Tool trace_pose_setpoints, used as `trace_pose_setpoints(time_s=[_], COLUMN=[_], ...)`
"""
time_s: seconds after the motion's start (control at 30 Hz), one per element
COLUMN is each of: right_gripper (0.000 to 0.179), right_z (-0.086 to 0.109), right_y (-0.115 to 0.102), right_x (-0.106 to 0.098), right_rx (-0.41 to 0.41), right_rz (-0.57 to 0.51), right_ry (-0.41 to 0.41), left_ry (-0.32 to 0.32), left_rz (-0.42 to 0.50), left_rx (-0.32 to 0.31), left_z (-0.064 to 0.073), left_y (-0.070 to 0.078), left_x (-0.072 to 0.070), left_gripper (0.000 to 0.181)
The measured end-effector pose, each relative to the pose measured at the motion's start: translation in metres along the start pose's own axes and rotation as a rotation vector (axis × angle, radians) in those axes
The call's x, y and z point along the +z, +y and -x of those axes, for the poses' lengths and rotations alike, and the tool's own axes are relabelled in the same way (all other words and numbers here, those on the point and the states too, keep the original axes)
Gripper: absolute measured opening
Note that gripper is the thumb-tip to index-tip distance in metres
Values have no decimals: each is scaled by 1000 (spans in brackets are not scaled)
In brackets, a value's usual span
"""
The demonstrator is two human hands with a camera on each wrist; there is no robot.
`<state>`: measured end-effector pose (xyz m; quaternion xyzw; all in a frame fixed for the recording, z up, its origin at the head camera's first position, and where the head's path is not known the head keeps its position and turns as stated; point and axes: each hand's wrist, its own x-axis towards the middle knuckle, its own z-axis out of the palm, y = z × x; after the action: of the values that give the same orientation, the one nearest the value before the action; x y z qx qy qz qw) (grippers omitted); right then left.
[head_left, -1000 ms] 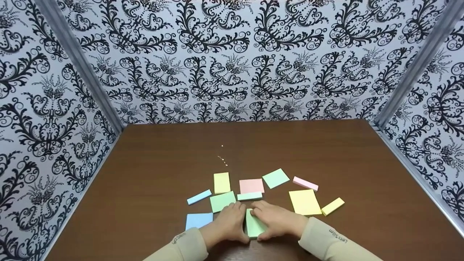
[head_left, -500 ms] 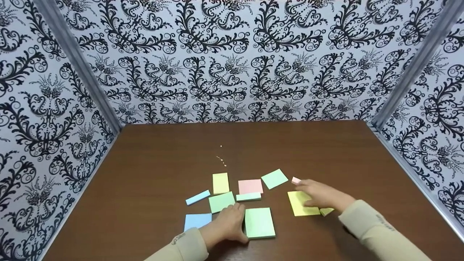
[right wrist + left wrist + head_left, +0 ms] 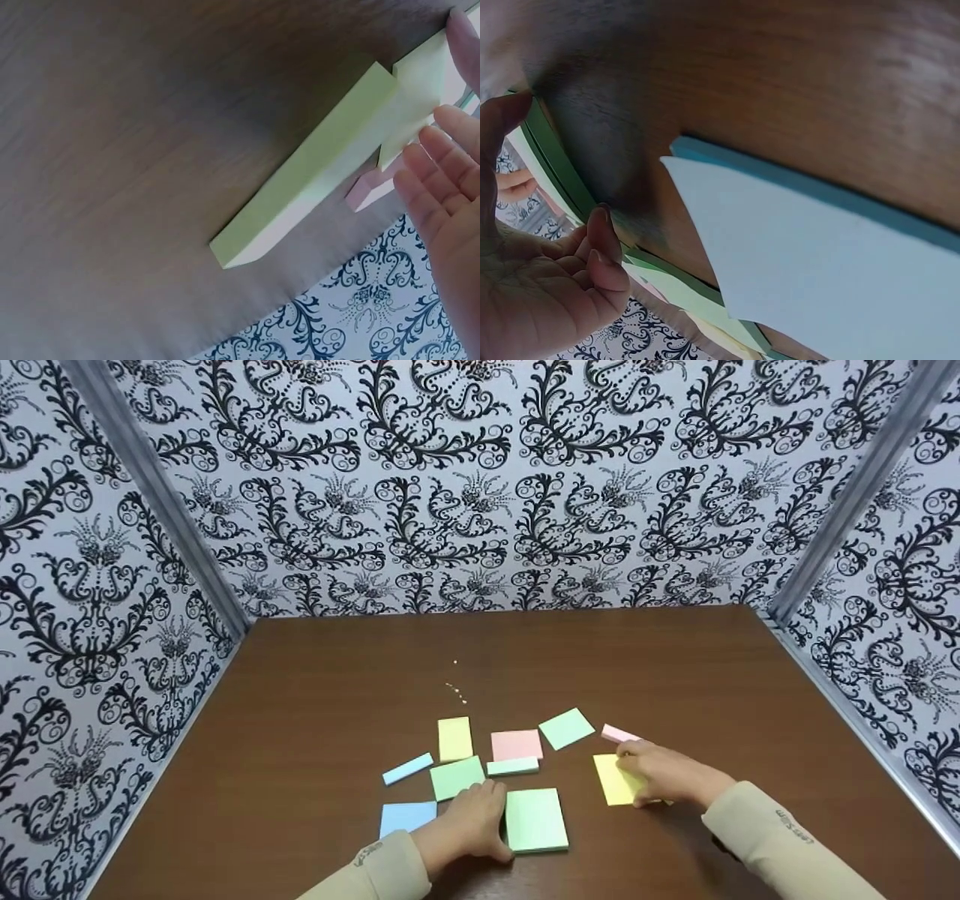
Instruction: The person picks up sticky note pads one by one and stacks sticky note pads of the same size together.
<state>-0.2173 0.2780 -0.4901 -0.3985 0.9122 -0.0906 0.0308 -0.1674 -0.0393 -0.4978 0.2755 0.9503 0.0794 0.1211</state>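
Note:
In the head view my left hand rests at the left side of a light green sticky note pad, its thumb and fingertips right at that edge. In the left wrist view the thumb lies at one end of the green pad's side, with the curled fingers near the other end. My right hand reaches over a yellow sticky note pad, thumb towards the near edge and fingers towards the far side. The right wrist view has the straight fingers beside that pad, and a narrow yellow pad lies close by, mostly hidden in the head view.
A blue pad, a green pad and a narrow blue one lie to the left. Farther back are yellow, pink and mint pads, plus narrow mint and pink ones. Patterned walls surround the table.
My right hand has left the light green pad and moved right to the yellow pad, settling lower over it in the last half second. The left hand has stayed beside the green pad.

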Motion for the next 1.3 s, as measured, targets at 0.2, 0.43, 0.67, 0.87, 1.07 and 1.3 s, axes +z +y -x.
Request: trace_pose_setpoints(time_s=[0.2,0.43,0.67,0.87,1.07,1.3], right_gripper=[44,50,56,61,70,60], right_z=[-6,-11,-16,-21,-19,-20], right_y=[-5,-19,-23,-18,-19,-12], right_x=[8,15,9,-3,-6,-2], right_rx=[-50,-24,-43,-356,-372,-370], right_rz=[-6,35,69,359,344,236], right_ry=[23,7,-33,11,-151,-94], left_ry=[-8,3,4,12,5,11], left_rz=[-17,-29,-36,-64,-52,-43], left_rx=[-9,-17,-8,-4,-11,-9], left_z=[0,1,1,3,2,2], left_y=[2,2,3,6,6,5], left_x=[0,1,0,-3,-3,-2], left_gripper=[68,68,67,67,69,67])
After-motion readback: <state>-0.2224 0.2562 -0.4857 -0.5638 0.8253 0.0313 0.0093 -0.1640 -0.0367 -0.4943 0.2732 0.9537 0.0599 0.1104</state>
